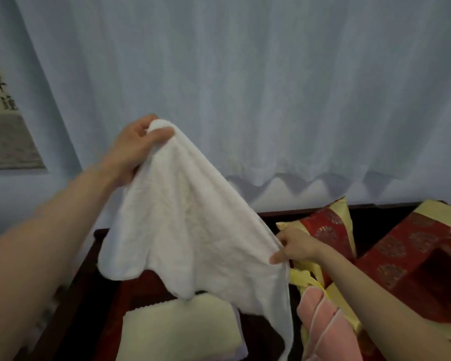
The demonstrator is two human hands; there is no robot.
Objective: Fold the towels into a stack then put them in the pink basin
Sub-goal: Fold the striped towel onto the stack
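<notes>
Both hands grip 1 white terry towel (193,217), which hangs spread in the air in front of a pale, pleated curtain (245,87). Raised high, the left hand (138,144) pinches the towel's top corner, with the thumb on the near side and the fingers curled behind the cloth. Lower and to the right, the right hand (294,247) pinches the towel's right edge between thumb and curled fingers. The cloth runs in a slanting line between the 2 grips, and its bottom hem falls in loose waves.

Below the hem, a folded cream towel (180,327) lies flat on a dark red wooden surface (107,282), with a strip of white cloth showing under its right edge. Just right of the hanging towel sits a pink ribbed object with pale lines (320,321). Whether it is the basin cannot be told, and nothing can be seen inside it. Crumpled yellow cloth (305,277) lies beside it, under the right wrist. 2 red and gold patterned cushions (401,256) rest further right. A calligraphy scroll (0,100) hangs on the left wall.
</notes>
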